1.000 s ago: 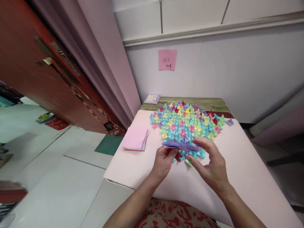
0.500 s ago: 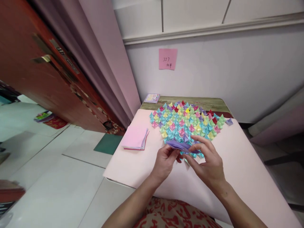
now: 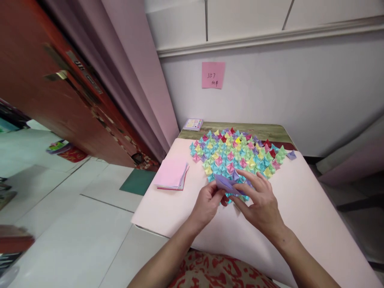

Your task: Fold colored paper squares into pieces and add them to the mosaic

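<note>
Two hands are at work here, and one purple paper (image 3: 223, 183) is up between them, held above the near part of the table and tilted, its left end higher. The left hand (image 3: 207, 202) pinches its left end between thumb and bent fingers. The right hand (image 3: 260, 202) has the right end, thumb below and a finger laid against the paper, another finger reaching out over the top.

Now the count! One big spread of folded paper pieces (image 3: 220, 151), blue, green, yellow, pink, red and purple: dozens of them, packed too tightly for an exact number. One purple piece (image 3: 291, 155) sits at the spread's far right edge. One stack of square sheets (image 3: 171, 174), pink on top, lies to the left. One small pile of printed cards (image 3: 193, 124) rests at the far left corner. One pink note (image 3: 213, 75), handwritten "357" on it, is on the far wall.

And the hands and the purple paper block the spread's near end, hiding some pieces. The pink cover (image 3: 300, 216) lies over most of the table (image 3: 274, 130), whose wood-patterned far strip shows. Over on the left: a curtain (image 3: 141, 72), one red door (image 3: 39, 76), one green mat (image 3: 137, 181) on the floor.
</note>
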Tool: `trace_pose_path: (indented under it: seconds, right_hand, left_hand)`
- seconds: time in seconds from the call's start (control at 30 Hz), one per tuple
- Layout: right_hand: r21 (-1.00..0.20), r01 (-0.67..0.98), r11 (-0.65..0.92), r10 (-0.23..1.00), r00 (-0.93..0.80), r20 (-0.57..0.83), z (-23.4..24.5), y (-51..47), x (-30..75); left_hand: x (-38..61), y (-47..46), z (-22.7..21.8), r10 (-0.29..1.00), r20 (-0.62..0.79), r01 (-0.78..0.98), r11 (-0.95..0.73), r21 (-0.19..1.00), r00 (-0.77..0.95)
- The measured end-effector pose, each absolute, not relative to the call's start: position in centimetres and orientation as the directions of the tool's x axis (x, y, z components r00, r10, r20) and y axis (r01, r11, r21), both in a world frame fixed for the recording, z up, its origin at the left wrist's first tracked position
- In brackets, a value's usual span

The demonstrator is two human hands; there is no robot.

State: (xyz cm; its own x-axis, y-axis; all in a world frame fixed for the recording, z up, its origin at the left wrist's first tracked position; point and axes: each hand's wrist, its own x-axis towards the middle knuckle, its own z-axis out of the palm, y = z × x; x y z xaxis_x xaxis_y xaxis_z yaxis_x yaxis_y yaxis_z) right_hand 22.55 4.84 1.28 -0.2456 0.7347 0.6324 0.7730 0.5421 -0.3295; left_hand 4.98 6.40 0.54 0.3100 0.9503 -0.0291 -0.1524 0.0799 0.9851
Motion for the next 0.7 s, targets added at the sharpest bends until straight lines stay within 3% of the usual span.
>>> trace_pose_path:
  seconds: [0.13,0.27,0.47,0.7]
  right_hand:
    - [-0.284,0.737,0.613,0.733,-0.397,0.552,1.3,5.4,22.9]
    - [-0.32,0.684,0.656,0.738,-0.489,0.465,1.1,6.3,23.6]
    - [-0.385,0.635,0.669,0.736,-0.498,0.459,1.0,6.7,23.0]
    - [-0.527,0.672,0.52,0.852,-0.369,0.371,0.9,6.1,22.0]
  left_hand:
    - [4.7,6.5,0.4,0.941,-0.099,-0.161,0.158,0.974,0.324]
    - [4.0,6.6,0.3,0.917,-0.19,-0.093,0.236,0.967,0.351]
    - [3.6,6.4,0.2,0.892,-0.226,-0.047,0.265,0.963,0.391]
    - [3.7,6.3,0.0,0.885,-0.276,-0.208,0.371,0.905,0.374]
